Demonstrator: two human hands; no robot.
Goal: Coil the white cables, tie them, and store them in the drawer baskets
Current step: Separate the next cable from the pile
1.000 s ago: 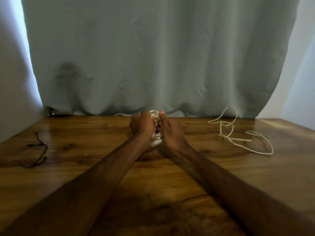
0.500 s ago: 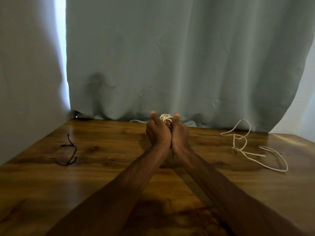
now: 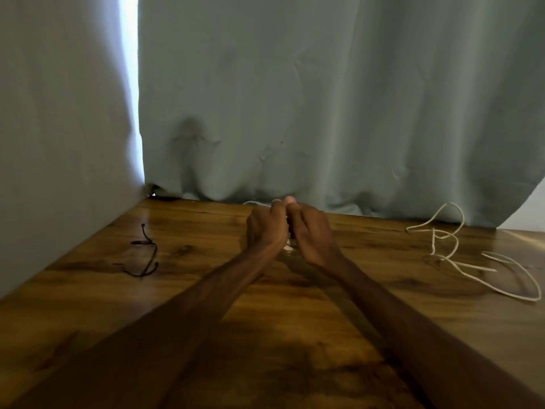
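Note:
My left hand (image 3: 265, 231) and my right hand (image 3: 312, 234) are pressed together at the far middle of the wooden table (image 3: 295, 320), both closed around a coiled white cable (image 3: 288, 248). Only a sliver of that coil shows between the wrists; a strand of it (image 3: 253, 203) trails left along the curtain's foot. A second white cable (image 3: 472, 261) lies loose and uncoiled on the table at the right, apart from both hands. No drawer or basket is in view.
A thin dark tie cord (image 3: 146, 255) lies on the table at the left. A grey-green curtain (image 3: 324, 113) hangs along the table's far edge, and a pale wall (image 3: 59, 128) bounds the left side.
The view has swung to the left, so hands and loose cable sit further right. My hands have closed tighter, and the white coil that showed above my fingers is now almost hidden.

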